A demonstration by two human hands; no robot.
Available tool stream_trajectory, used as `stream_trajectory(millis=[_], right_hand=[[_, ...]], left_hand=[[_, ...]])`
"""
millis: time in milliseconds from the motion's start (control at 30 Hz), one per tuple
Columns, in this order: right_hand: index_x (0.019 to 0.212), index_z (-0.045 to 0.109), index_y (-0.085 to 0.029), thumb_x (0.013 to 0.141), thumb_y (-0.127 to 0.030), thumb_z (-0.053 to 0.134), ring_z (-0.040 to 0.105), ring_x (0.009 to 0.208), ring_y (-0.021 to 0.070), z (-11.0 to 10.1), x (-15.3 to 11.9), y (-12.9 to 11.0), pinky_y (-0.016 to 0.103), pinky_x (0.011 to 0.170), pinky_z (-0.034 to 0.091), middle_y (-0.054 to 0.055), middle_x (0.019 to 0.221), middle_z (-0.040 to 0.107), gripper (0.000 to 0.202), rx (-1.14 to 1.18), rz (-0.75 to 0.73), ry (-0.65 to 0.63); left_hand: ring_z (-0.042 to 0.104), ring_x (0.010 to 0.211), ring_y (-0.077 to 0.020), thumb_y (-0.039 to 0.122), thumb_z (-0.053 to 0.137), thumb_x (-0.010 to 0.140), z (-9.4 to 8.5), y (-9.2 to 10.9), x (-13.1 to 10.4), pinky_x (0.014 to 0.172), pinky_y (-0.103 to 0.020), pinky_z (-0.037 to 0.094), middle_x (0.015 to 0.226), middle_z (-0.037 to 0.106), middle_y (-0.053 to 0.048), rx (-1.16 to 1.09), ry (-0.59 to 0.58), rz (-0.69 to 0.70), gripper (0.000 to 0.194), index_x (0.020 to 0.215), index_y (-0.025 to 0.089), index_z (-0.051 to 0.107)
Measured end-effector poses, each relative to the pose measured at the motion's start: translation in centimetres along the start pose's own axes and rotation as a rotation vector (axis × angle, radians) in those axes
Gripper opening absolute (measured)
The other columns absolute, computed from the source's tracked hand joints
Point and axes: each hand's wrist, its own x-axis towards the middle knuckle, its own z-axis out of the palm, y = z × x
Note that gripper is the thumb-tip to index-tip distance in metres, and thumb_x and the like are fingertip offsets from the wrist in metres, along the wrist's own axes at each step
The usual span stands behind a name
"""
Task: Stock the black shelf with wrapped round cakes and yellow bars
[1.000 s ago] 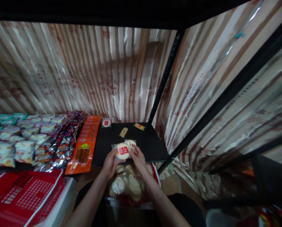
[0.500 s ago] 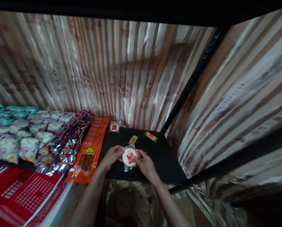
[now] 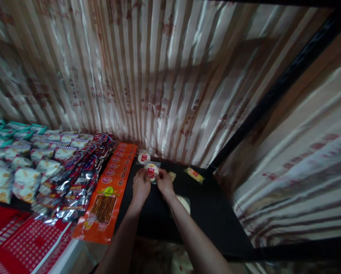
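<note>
Both hands are at a round white rice cracker (image 3: pixel 152 171) in a clear wrapper with a red label. My left hand (image 3: pixel 141 185) pinches its left edge and my right hand (image 3: pixel 165 184) grips the right edge. Just behind it, on the black shelf (image 3: pixel 207 213), sits a similar wrapped cracker (image 3: pixel 144 156); the wrappers look close to touching or overlapping. Partly hidden by my right forearm lies another round white wrapped piece (image 3: pixel 184 204). A small tan packet (image 3: pixel 172 176) shows beyond my right hand.
A yellow packet (image 3: pixel 194 175) lies at the right rear. Orange snack packs (image 3: pixel 109 190) line the left side, beside dark foil packs (image 3: pixel 81 182) and white bags (image 3: pixel 27 182). A red basket (image 3: pixel 30 243) stands front left. A black post (image 3: pixel 261 102) slants up at right.
My hands have moved the cracker away from me, towards the one at the back. A round white piece now shows under my right forearm. The view has shifted closer.
</note>
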Motion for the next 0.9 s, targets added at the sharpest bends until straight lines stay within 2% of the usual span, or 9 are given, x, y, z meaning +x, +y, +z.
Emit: stream_trajectory(millis=[133,267,467,700,800,900], right_hand=[[0.101,0.059,-0.020,0.081,-0.025,0.050,0.064,0.085,0.0159,2.1,2.0,-1.0,0.026,0.077,0.047,0.004,0.093,0.069,0.023,0.014,0.055,-0.038],[0.100,0.061,-0.021,0.080,-0.023,0.052,0.063,0.088,0.0146,3.5,3.4,-2.0,0.024,0.079,0.045,0.003,0.096,0.069,0.021,-0.045,0.050,-0.075],[0.104,0.061,-0.021,0.082,-0.026,0.050,0.062,0.090,0.0145,4.2,4.8,-2.3,0.022,0.077,0.044,0.003,0.098,0.068,0.025,-0.161,0.026,-0.090],[0.105,0.060,-0.021,0.084,-0.025,0.047,0.060,0.097,0.0159,4.4,5.1,-2.2,0.023,0.079,0.043,0.006,0.102,0.065,0.025,-0.255,0.049,-0.069],[0.106,0.060,-0.021,0.085,-0.029,0.046,0.060,0.098,0.0177,4.6,5.3,-2.2,0.025,0.078,0.043,0.008,0.103,0.063,0.027,-0.299,0.055,-0.043],[0.108,0.058,-0.022,0.085,-0.035,0.046,0.060,0.096,0.0185,4.7,5.4,-2.3,0.027,0.077,0.044,0.008,0.105,0.061,0.029,-0.321,0.080,-0.055]], left_hand=[[0.043,0.126,-0.0234,0.018,0.044,0.082,0.7,-0.9,1.0,0.109,-0.036,0.029,0.132,0.051,-0.014,0.071,-0.033,0.014,0.035,0.111,0.011,0.062],[0.041,0.128,-0.0198,0.022,0.037,0.086,1.2,-1.6,2.1,0.111,-0.035,0.027,0.133,0.051,-0.012,-0.034,-0.107,-0.028,0.039,0.117,0.012,0.057],[0.029,0.135,-0.0190,0.024,0.042,0.085,1.6,-2.8,3.3,0.115,-0.037,0.012,0.138,0.046,-0.009,-0.194,-0.181,-0.075,0.038,0.119,0.017,0.056],[0.028,0.135,-0.0193,0.027,0.048,0.082,2.1,-4.1,4.0,0.115,-0.037,0.013,0.138,0.045,-0.007,-0.325,-0.189,-0.159,0.037,0.117,0.020,0.057],[0.031,0.134,-0.0186,0.024,0.044,0.084,2.1,-4.4,4.2,0.114,-0.037,0.017,0.138,0.045,-0.007,-0.342,-0.206,-0.158,0.038,0.120,0.018,0.055],[0.029,0.135,-0.0185,0.023,0.041,0.086,2.1,-4.7,4.3,0.114,-0.037,0.016,0.140,0.042,-0.006,-0.340,-0.227,-0.161,0.038,0.121,0.017,0.054]])
